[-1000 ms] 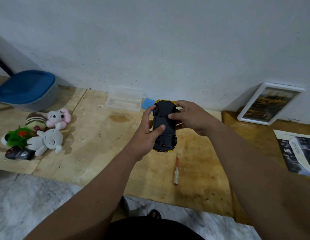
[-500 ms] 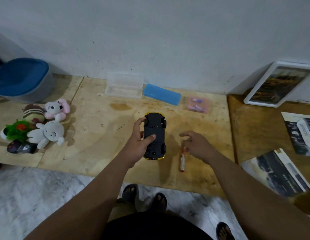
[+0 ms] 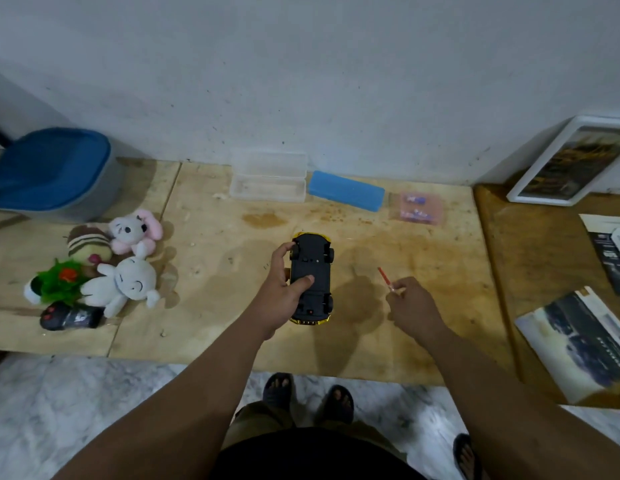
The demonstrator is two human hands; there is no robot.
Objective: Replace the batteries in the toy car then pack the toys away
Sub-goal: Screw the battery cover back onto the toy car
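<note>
Above the table (image 3: 204, 327), hands grip the toy car (image 3: 311, 278) and screwdriver (image 3: 386, 279).

toy car (image 3: 312, 278) mid-table (image 3: 211, 306) — plush toys (image 3: 125, 282) left (screwdriver (image 3: 386, 278) right).

**Two bare arms out, both hands gripping**

The left hand (image 3: 279, 296) is palm-down around the upturned car (image 3: 311, 278): thumb lying across the black underside, fingers curled over its left edge near a wheel. Its forearm runs up from the lower left, wrist straight.

The right hand (image 3: 410, 304) sits lower and to the right, well apart from the left. Its fingers are pinched on the clear handle of the screwdriver (image 3: 387, 279), whose red end points up and to the left. The right forearm comes in from the lower right corner.
</note>
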